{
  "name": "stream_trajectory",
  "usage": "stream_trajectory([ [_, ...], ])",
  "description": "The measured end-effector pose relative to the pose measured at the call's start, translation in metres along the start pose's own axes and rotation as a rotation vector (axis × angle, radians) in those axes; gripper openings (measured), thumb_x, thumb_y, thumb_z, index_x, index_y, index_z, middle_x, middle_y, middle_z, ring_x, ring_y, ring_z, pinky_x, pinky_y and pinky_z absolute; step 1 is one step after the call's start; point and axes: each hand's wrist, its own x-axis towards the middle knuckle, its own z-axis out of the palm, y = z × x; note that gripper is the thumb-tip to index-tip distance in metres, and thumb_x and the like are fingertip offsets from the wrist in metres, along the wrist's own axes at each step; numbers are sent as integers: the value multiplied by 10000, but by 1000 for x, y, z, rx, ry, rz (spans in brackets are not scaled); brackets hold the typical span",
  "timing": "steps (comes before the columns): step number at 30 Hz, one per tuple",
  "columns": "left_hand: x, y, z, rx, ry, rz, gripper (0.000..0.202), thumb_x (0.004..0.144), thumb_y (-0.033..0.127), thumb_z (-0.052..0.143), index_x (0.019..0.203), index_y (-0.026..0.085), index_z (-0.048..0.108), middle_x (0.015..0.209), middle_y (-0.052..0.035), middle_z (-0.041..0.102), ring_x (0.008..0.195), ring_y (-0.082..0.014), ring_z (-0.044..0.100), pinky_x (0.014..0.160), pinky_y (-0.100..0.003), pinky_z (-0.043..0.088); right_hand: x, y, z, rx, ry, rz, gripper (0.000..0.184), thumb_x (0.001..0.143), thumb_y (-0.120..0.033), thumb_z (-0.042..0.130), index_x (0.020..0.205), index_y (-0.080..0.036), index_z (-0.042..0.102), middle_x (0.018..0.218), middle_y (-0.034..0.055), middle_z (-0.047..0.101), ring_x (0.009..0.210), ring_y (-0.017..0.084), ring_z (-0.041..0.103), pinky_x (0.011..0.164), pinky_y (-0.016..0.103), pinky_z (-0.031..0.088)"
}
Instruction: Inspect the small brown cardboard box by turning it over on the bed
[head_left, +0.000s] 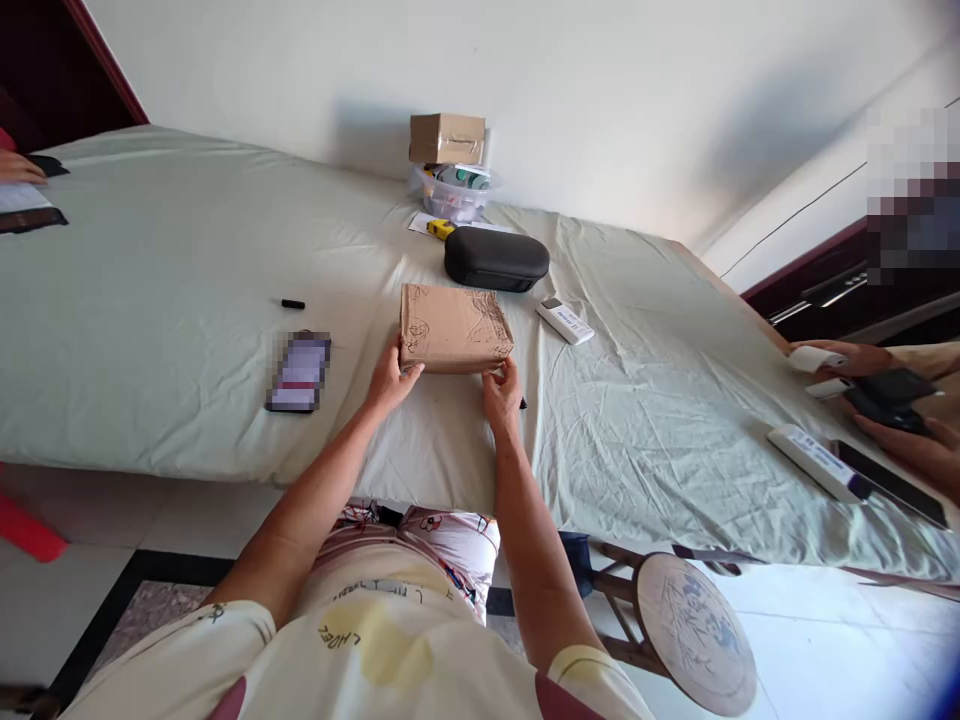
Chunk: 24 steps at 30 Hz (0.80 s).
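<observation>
A flat brown cardboard parcel wrapped in clear tape lies on the pale green sheet of the bed in front of me. My left hand grips its near left corner, fingers curled on the edge. My right hand pinches its near right edge. A small dark object, perhaps a pen, peeks out beside my right hand.
A black oval case, a white remote, a phone and a black marker lie around the parcel. A small box on a plastic tub stands by the wall. Another person's hands are at right; a round stool stands below.
</observation>
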Motion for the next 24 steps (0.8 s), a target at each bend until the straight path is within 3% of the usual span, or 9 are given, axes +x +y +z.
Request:
stream_trajectory([
  [5,1,1,-1,-16,88,-74,789,752,303,783,1477,158,510,1469,-197,630,1381,-339,614,1171,-475,507,-2,-2,-2,-34,45,30,520,792,-400,639,1268,-197,595,1200,123,696,827,181,662,845,363,564],
  [10,3,-1,-2,-54,155,-118,700,762,301,764,1418,180,553,1445,-181,653,1375,-339,620,1178,-498,501,-3,2,-1,-82,17,-34,486,772,-428,652,1207,-220,590,1086,79,695,757,165,599,761,343,552],
  [17,3,0,-7,-38,143,-130,643,793,278,732,1393,146,540,1414,-200,663,1362,-333,629,1172,-504,505,-8,-1,0,-216,3,-97,392,773,-361,637,1140,-237,577,1022,62,664,909,221,620,910,415,528],
  [20,3,0,-7,-31,182,-138,629,810,261,715,1396,134,524,1436,-218,640,1378,-340,616,1182,-504,495,-10,-7,0,-209,-42,-58,290,779,-378,652,1018,-233,571,900,43,663,831,219,608,840,388,522],
  [24,6,-2,-8,-30,239,-167,780,808,204,696,1520,107,395,1547,-253,540,1465,-336,540,1245,-488,435,-14,-17,2,-197,-95,-62,251,763,-442,679,828,-244,539,758,-2,627,710,179,552,714,326,470],
])
